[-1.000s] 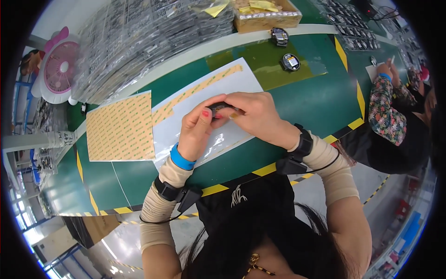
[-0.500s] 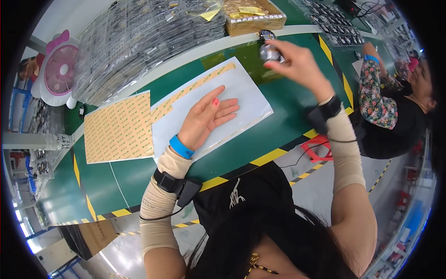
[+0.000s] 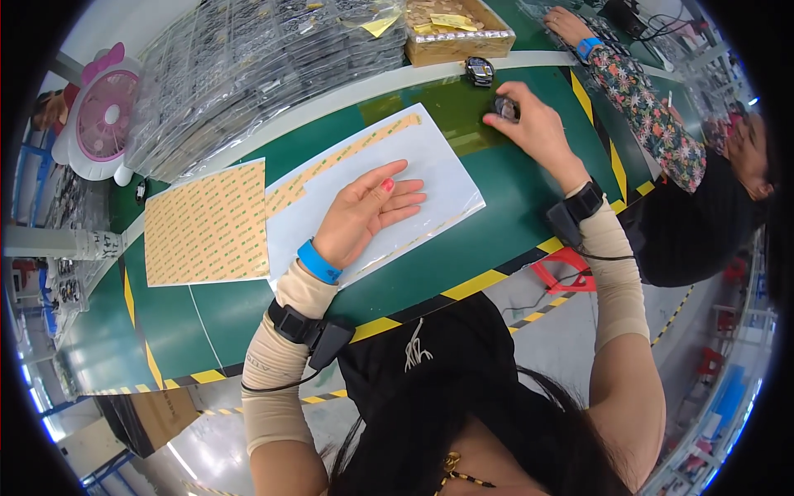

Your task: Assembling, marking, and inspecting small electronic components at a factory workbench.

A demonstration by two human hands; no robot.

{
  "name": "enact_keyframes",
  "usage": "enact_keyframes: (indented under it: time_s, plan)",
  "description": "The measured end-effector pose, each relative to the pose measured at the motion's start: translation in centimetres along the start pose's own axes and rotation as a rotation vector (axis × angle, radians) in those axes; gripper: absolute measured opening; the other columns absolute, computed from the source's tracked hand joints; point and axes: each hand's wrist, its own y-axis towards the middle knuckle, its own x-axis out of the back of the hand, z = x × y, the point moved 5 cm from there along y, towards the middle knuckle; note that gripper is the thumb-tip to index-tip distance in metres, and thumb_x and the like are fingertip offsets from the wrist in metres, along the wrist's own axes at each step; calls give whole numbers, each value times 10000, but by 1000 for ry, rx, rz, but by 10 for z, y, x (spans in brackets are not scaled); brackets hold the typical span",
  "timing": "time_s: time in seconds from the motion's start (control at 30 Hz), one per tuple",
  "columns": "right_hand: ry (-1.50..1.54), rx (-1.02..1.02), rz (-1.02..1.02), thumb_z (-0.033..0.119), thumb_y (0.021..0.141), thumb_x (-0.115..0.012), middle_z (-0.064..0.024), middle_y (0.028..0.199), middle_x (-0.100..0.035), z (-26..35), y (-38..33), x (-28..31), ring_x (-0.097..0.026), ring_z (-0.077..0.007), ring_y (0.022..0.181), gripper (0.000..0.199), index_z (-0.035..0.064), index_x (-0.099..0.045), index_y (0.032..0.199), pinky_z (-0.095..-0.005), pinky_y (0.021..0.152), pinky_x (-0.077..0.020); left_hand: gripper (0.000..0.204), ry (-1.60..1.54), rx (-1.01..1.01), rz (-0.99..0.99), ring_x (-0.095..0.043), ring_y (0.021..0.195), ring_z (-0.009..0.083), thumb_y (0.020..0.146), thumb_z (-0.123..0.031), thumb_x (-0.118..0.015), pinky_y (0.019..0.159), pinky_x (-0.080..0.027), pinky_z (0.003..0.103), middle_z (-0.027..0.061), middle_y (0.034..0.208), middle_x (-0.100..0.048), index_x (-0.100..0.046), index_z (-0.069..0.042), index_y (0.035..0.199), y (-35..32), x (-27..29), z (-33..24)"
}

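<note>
My right hand is closed with thumb and fingers around a small round dark part, something like a watch case, over the right side of the green table. Just beyond it, by the table's raised back edge, lies a dark digital watch body. My left hand rests palm turned inward with fingers stretched out and nothing in them. Beneath it is a white backing sheet, with a strip of tan, green-printed adhesive pieces along its far side. To the left lies a full tan adhesive sheet.
Stacked clear trays of dark parts fill the back left, beside a pink and white fan. A cardboard box of small tan pieces stands at the back. A co-worker's arm reaches over trays at the right. Yellow-black tape edges the table.
My right hand has moved slightly right and nearer me with the round part, which is turned differently. My left hand has barely moved. The co-worker's arm has stretched forward over the trays.
</note>
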Motion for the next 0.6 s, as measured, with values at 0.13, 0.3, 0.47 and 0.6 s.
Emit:
enact_keyframes:
  time_s: [0.13, 0.3, 0.47, 0.6]
  plan:
    - [-63, -235, -190, 359, 717, -701, -120, 841, -632, -2, 28, 4, -612, -306, 711, 426, 66, -510, 959, -356, 600, -481, 397, 11, -1, 7, -509, 1102, 282, 953, -165, -358, 946, -420, 361, 215, 1207, -480, -327, 11, 1307, -1, -1, 2]
    - [-271, -260, -203, 416, 713, -690, -125, 805, -638, -5, 54, -16, -618, -310, 690, 447, 71, -487, 914, -373, 571, -471, 385, -13, 5, 7, -517, 1087, 274, 949, -150, -368, 940, -426, 354, 208, 1198, -484, -342, 10, 1298, 1, 2, 2]
    - [-226, -238, -142, 379, 709, -694, -121, 762, -624, -14, 49, -35, -618, -298, 666, 428, 83, -464, 916, -388, 549, -467, 375, -41, 28, -7, -523, 1076, 271, 947, -136, -372, 937, -429, 352, 204, 1188, -491, -352, 8, 1293, 2, -1, 0]
    - [-159, -195, -159, 356, 698, -706, -121, 762, -626, -16, 50, -40, -620, -299, 681, 442, 97, -448, 948, -394, 561, -468, 380, -13, 21, -19, -521, 1080, 281, 952, -143, -351, 944, -423, 364, 216, 1191, -490, -340, 12, 1299, 1, 1, -2]
